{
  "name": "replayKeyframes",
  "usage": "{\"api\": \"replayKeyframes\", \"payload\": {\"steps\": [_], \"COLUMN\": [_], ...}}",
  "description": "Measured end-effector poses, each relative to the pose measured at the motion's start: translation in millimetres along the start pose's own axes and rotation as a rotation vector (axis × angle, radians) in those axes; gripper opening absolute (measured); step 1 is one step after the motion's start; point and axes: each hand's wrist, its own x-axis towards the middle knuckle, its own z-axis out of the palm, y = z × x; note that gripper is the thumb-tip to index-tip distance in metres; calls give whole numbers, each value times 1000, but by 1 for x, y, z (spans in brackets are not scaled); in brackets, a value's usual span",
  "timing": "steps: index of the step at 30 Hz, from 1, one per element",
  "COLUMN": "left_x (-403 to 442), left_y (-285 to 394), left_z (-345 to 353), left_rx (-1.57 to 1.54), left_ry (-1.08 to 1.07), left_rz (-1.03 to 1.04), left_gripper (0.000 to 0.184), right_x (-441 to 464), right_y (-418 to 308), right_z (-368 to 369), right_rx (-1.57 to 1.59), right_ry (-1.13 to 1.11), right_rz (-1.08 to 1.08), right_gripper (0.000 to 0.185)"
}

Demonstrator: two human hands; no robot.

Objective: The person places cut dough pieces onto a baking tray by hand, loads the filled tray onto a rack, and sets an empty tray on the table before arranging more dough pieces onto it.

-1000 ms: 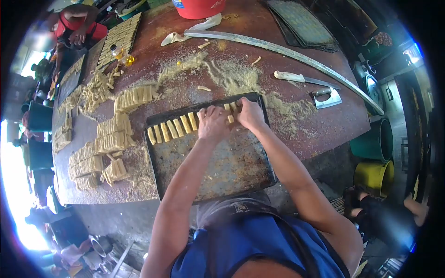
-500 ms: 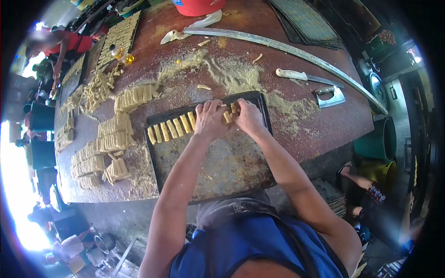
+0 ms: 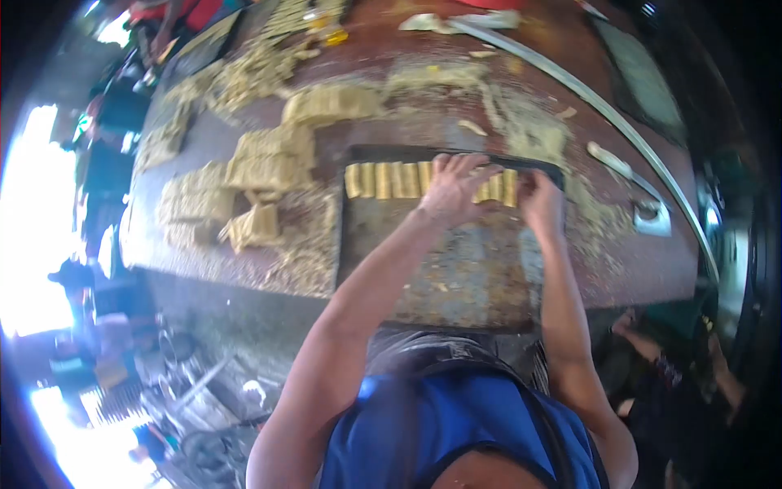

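Note:
A dark baking tray (image 3: 456,277) lies at the near edge of the table, with a row of pale dough sticks (image 3: 383,180) along its far side. My left hand (image 3: 458,189) rests over the middle of the row, fingers spread, covering some sticks. At the right end of the row, by the tray's far right corner, my right hand (image 3: 541,200) has its fingers curled in beside the last sticks (image 3: 509,187); whether it grips one is hidden. The picture is somewhat blurred.
Stacked dough strips (image 3: 269,159) and a loose heap (image 3: 252,77) lie left on the floured table (image 3: 407,130). A long curved metal strip (image 3: 603,114), a knife (image 3: 611,160) and a scraper (image 3: 653,220) lie right. Other people are at the upper left and lower right.
The view has swung, so the table and tray appear turned and shifted right. My hands have moved slightly apart, and more sticks show between them.

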Motion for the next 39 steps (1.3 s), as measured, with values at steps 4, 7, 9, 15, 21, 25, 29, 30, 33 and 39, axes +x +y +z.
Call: {"api": "replayKeyframes", "payload": {"steps": [4,7,9,15,21,25,29,30,33,39], "left_x": [-63,-138,-186,-267,-278,-280,-277,-274,-266,-194], "left_y": [-52,-117,-165,-272,-302,-301,-300,-298,-294,-205], "left_z": [-49,-85,-111,-183,-186,-178,-180,-183,-181,-160], "left_rx": [-149,-115,-189,-32,-164,-161,-58,-66,-414,-710], "left_ry": [193,266,335,339,81,231,147,132,326,280], "left_rz": [20,-180,-248,-632,-632,-603,-552,-569,-577,-648], "left_gripper": [50,42,39,34,34,34,35,33,21,41], "right_x": [-20,-41,-64,-105,-108,-108,-106,-105,-107,-58], "right_y": [-33,-91,-153,-299,-362,-362,-359,-357,-337,-251], "right_z": [15,55,92,269,325,348,331,326,327,203], "right_rx": [21,210,483,863,387,266,149,195,437,568], "right_ry": [-113,-175,-385,-786,-727,-657,-666,-650,-700,-612], "right_rz": [35,-18,96,437,430,249,108,152,184,85], "right_gripper": [24,26,35,49,25,28,41,43,48,49]}}
